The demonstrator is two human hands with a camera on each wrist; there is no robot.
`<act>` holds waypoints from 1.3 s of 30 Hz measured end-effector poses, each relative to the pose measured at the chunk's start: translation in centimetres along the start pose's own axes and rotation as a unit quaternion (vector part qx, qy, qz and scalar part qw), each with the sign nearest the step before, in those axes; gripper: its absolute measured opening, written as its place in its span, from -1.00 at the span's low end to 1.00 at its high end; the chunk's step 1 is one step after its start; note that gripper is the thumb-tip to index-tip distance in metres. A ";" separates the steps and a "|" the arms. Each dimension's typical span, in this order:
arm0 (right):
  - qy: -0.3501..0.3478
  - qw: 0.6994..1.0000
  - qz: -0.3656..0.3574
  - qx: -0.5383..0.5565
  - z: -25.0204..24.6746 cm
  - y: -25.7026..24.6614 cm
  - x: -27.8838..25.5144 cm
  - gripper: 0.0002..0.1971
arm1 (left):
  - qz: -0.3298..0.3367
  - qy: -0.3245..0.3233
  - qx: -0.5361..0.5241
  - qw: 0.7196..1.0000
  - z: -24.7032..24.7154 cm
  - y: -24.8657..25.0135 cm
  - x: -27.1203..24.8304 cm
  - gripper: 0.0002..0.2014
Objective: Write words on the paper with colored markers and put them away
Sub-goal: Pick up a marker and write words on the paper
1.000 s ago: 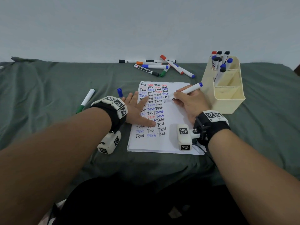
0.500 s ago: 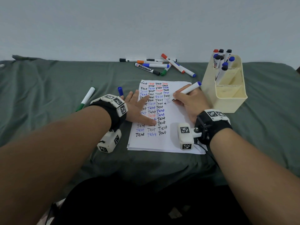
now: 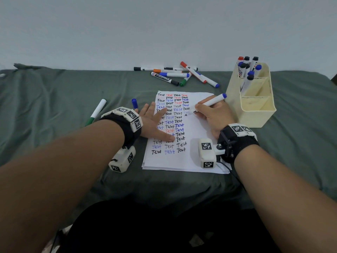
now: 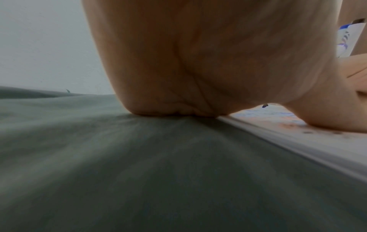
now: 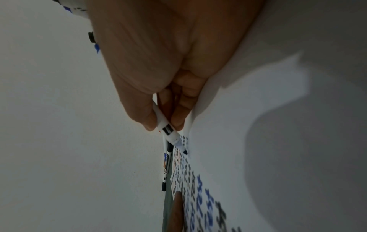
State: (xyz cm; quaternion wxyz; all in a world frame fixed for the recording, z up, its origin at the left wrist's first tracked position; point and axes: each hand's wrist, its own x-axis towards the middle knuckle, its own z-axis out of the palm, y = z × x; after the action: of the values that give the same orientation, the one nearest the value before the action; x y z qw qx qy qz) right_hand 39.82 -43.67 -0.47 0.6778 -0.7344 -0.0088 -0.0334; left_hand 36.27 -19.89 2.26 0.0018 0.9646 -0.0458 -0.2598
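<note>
White paper [image 3: 193,128] filled with rows of "Test" in black, red and blue lies on the green cloth. My right hand [image 3: 213,114] pinches an uncapped blue marker [image 3: 212,102], its tip [image 5: 185,152] touching the paper beside the fourth column. In the right wrist view the thumb and fingers [image 5: 176,116] close round the marker barrel [image 5: 165,127]. My left hand [image 3: 155,123] lies flat with fingers spread on the paper's left side, holding it down. The marker's blue cap [image 3: 134,103] lies on the cloth left of the paper.
A cream holder [image 3: 255,106] with several markers stands right of the paper. Several loose markers [image 3: 175,75] lie near the wall behind the paper. A green-ended marker [image 3: 95,112] lies at the left. The green cloth [image 4: 139,164] covers the table.
The right hand and marker tip have shifted slightly on the paper while writing. The left hand has stayed flat in the same place.
</note>
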 end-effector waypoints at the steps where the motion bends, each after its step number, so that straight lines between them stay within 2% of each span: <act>1: 0.001 1.000 0.003 0.008 0.0 0.0 0.0 -0.92 | 0.000 0.000 0.000 1.000 0.0 0.0 0.0 0.43; 12: -0.026 1.000 0.010 0.010 0.2 -0.1 -0.1 -0.94 | 0.000 0.001 0.001 1.000 0.0 0.1 0.0 0.41; 19: -0.036 0.999 0.007 0.009 0.1 -0.1 0.0 -0.85 | 0.002 0.005 0.003 1.000 0.0 0.0 -0.1 0.39; 28: -0.024 1.000 0.012 0.004 0.1 0.0 0.0 -0.95 | 0.001 0.003 0.001 1.000 0.1 -0.1 0.0 0.43; 31: -0.013 1.000 -0.002 -0.027 0.1 -0.1 0.0 -0.94 | 0.003 0.004 -0.001 1.000 0.1 -0.1 0.1 0.45; 39: -0.004 1.000 -0.006 0.002 -0.1 -0.3 -0.4 -0.87 | 0.003 0.006 -0.001 1.000 0.1 -0.1 0.1 0.44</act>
State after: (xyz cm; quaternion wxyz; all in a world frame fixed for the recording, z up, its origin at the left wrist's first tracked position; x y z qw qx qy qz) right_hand 39.40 -43.68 -0.21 0.6788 -0.7334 -0.0162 -0.0344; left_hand 36.30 -19.76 2.14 0.0040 0.9658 -0.0487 -0.2545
